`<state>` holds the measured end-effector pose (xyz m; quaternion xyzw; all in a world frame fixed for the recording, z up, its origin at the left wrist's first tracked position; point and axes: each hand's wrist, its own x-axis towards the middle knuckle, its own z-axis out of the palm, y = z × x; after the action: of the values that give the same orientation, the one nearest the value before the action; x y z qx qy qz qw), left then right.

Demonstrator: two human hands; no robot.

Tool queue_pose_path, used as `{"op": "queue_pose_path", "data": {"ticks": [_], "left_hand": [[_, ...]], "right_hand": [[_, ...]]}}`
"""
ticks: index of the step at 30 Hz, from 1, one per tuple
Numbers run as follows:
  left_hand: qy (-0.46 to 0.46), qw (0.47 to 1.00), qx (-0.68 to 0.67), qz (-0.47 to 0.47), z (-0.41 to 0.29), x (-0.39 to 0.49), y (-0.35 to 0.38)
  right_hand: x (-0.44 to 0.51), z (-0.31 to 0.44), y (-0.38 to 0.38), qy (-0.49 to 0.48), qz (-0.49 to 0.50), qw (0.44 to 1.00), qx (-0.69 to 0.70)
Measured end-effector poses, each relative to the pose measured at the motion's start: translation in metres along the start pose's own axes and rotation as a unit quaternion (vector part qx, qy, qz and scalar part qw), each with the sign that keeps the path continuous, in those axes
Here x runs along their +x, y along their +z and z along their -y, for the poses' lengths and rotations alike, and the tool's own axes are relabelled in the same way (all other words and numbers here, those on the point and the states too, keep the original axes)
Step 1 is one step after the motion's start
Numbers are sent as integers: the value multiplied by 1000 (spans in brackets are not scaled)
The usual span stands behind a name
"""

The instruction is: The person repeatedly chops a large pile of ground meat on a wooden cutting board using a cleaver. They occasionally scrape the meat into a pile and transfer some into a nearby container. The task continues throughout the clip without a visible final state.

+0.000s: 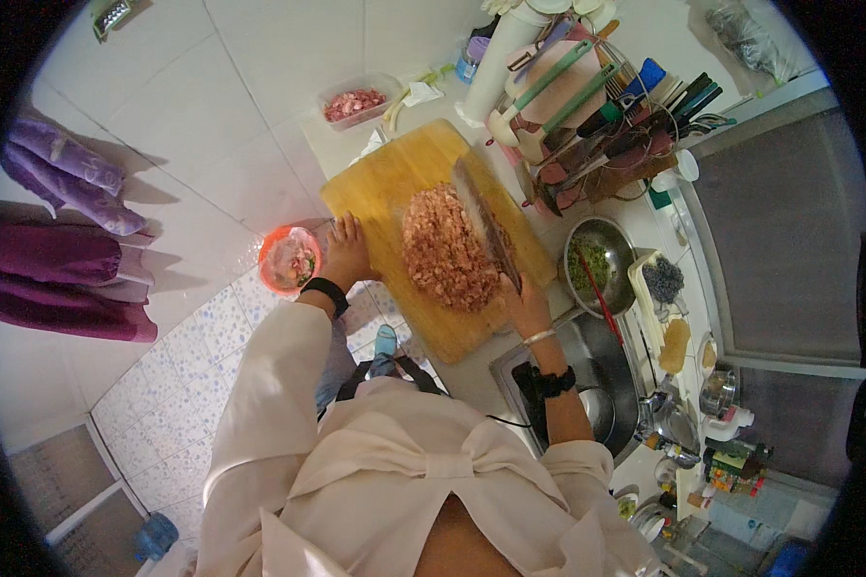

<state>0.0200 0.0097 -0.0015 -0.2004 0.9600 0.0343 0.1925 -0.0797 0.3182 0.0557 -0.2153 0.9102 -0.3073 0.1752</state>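
My right hand [527, 306] grips the handle of a broad-bladed cleaver [480, 209]. Its blade lies along the right side of a mound of minced meat [444, 249], hiding part of it. The mince spreads over the middle of a wooden cutting board [433, 339], set askew on the counter. At the board's left edge rests my left hand [348, 252], back up and fingers slightly spread, with nothing visible in it. Just left of that hand is an orange-rimmed bowl [267, 263] with meat scraps and some green bits.
Beyond the board stand a plastic tub of meat pieces [353, 106] and scallion stalks [397, 104]. A utensil rack [657, 137] rises at back right. To the right are a steel bowl of chopped greens [588, 267] with red chopsticks [602, 299], and the sink [624, 389].
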Motion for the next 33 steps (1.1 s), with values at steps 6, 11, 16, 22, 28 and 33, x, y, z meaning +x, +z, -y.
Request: {"op": "queue_pose_path", "data": {"ticks": [6, 11, 16, 22, 28, 33], "left_hand": [[4, 1000, -8, -7, 1, 2, 0], [4, 1000, -16, 1, 1, 2, -2], [-9, 999, 13, 28, -2, 2, -4], [-2, 1000, -7, 11, -1, 1, -3], [-3, 1000, 1, 0, 0, 0, -5], [6, 1000, -26, -10, 1, 1, 0]], "right_hand": [[4, -3, 3, 76, 33, 991, -101], [5, -3, 8, -18, -55, 998, -38], [1, -1, 8, 52, 109, 987, -109], [0, -4, 6, 9, -53, 998, 22], [6, -12, 5, -22, 36, 998, -56], [8, -9, 6, -75, -96, 992, -35]]}}
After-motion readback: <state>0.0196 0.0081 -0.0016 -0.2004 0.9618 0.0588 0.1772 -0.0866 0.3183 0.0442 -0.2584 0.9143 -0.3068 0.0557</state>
